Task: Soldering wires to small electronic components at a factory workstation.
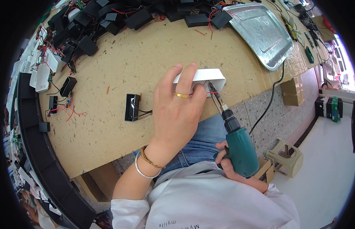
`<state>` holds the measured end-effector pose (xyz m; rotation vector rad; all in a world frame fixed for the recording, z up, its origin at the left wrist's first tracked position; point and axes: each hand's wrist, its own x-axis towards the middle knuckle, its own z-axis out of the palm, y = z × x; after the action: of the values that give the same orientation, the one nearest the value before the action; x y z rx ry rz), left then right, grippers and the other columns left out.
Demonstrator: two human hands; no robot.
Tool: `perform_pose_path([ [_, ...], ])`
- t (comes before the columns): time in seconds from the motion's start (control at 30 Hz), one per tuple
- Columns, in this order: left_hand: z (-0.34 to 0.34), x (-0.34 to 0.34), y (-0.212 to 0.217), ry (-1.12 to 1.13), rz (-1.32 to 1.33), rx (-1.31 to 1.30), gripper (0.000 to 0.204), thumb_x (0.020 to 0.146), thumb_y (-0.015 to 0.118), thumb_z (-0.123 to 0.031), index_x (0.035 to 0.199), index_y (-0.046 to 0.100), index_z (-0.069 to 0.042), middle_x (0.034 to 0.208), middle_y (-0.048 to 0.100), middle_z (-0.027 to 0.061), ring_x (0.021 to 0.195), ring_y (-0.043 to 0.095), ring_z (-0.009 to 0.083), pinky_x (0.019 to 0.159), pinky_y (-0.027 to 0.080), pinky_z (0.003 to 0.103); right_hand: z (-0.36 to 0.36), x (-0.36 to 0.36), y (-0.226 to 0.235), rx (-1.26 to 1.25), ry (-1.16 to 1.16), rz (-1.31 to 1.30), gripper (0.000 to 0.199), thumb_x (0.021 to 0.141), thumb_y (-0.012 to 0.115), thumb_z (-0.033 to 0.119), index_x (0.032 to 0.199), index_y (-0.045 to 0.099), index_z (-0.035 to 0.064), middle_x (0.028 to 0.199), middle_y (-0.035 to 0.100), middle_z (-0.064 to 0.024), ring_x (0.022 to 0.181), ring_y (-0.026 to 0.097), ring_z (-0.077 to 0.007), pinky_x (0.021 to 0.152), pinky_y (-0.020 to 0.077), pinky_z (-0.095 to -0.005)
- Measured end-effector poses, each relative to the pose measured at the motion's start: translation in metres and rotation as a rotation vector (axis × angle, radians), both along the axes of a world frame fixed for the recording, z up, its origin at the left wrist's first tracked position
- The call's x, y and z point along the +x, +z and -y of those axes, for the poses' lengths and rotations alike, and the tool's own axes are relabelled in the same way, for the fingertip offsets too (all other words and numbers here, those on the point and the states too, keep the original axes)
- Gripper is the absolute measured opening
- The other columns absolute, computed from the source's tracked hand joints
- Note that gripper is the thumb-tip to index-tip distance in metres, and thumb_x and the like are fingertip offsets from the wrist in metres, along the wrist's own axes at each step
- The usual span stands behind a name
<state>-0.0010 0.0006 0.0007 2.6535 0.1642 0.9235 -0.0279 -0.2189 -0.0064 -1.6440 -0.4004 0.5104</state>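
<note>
My left hand is closed around a white plastic casing, tilted on its side near the table's front edge. Thin red wire shows at the casing's open side. My right hand grips the handle of a green soldering gun, pointing up and away from me. Its dark tip reaches into the casing's right end; the exact contact point is too small to tell. Left of my left hand lies a small black box, with dark wires running from it under that hand.
Many black boxes with wires crowd the table's far side. A silver metal tray lies far right, near pliers. More wired parts sit at left. A black cord hangs past the edge above a beige stool.
</note>
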Motion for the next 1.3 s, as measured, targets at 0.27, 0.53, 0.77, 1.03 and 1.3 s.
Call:
perform_pose_path([
  [0.27,0.000,0.000,0.000,-0.001,0.002,-0.006,0.017,0.066,0.068,0.000,0.075,0.055,-0.006,0.124,0.050,0.0062,0.114,0.046,0.0316,0.088,0.044,0.038,0.005,0.003,-0.007,-0.061,0.092,0.104,0.020,0.083,0.068,0.012,0.093,0.059,-0.0030,0.086,0.063,-0.0113,0.072,0.060,-0.0170,0.063,0.0486,-0.0286],
  [0.53,0.001,0.000,0.001,0.002,-0.002,-0.012,0.017,0.066,0.069,0.000,0.075,0.056,-0.007,0.124,0.050,0.0061,0.114,0.046,0.0315,0.088,0.044,0.038,0.007,0.003,0.003,-0.064,0.110,0.146,0.031,0.087,0.065,0.021,0.102,0.054,-0.0035,0.074,0.063,-0.0082,0.074,0.061,-0.0190,0.068,0.0476,-0.0310],
  [0.77,0.000,0.000,0.000,0.004,0.004,0.004,0.017,0.066,0.068,0.000,0.076,0.057,-0.007,0.124,0.049,0.0062,0.114,0.046,0.0316,0.088,0.044,0.038,0.007,0.005,0.009,-0.185,0.121,0.153,0.017,0.085,0.065,0.016,0.090,0.059,0.0013,0.075,0.064,-0.0057,0.078,0.062,-0.0192,0.070,0.0445,-0.0316],
  [1.03,0.001,0.000,0.001,0.007,-0.011,0.003,0.016,0.066,0.068,0.000,0.076,0.057,-0.007,0.125,0.049,0.0061,0.114,0.045,0.0318,0.089,0.044,0.038,0.002,0.004,0.009,-0.143,0.049,0.175,0.013,0.083,0.066,0.015,0.084,0.061,0.0033,0.073,0.064,-0.0041,0.080,0.062,-0.0198,0.073,0.0429,-0.0317],
  [1.3,0.003,0.000,0.003,0.033,-0.018,0.015,0.017,0.067,0.068,0.000,0.079,0.057,-0.007,0.125,0.049,0.0064,0.113,0.046,0.0320,0.088,0.044,0.039,0.013,0.005,0.008,-0.126,0.119,0.200,0.018,0.083,0.065,0.015,0.092,0.060,0.0009,0.073,0.064,-0.0058,0.080,0.061,-0.0193,0.071,0.0450,-0.0308],
])
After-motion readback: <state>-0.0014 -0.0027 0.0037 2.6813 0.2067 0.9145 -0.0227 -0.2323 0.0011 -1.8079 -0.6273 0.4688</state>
